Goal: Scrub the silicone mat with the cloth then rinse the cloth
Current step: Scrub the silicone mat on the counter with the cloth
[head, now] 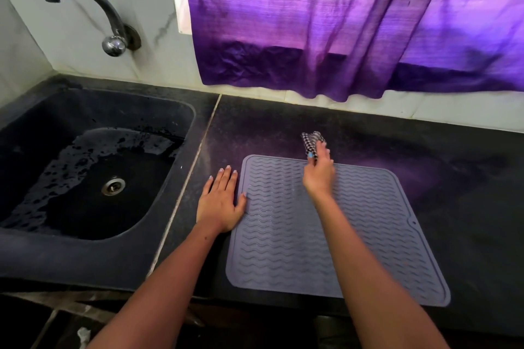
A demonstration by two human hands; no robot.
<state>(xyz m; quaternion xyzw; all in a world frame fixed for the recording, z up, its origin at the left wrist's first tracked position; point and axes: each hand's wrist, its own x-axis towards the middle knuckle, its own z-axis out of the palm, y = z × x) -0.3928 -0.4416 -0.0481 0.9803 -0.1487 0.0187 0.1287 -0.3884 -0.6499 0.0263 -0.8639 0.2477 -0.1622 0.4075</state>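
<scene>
A grey silicone mat (286, 238) with wavy ridges lies flat on the black counter, right of the sink. My left hand (221, 201) presses flat on the counter at the mat's left edge, fingers straight, thumb touching the mat. My right hand (319, 170) is over the mat's far edge and grips a bunched checked cloth (310, 140), which sticks out beyond the fingers above the counter just past the mat.
A black sink (85, 110) with water pooled around its drain (113, 185) sits at the left, under a curved metal tap (85, 0). A purple curtain (354, 22) hangs over the back wall. The black counter (453, 167) stretches to the right.
</scene>
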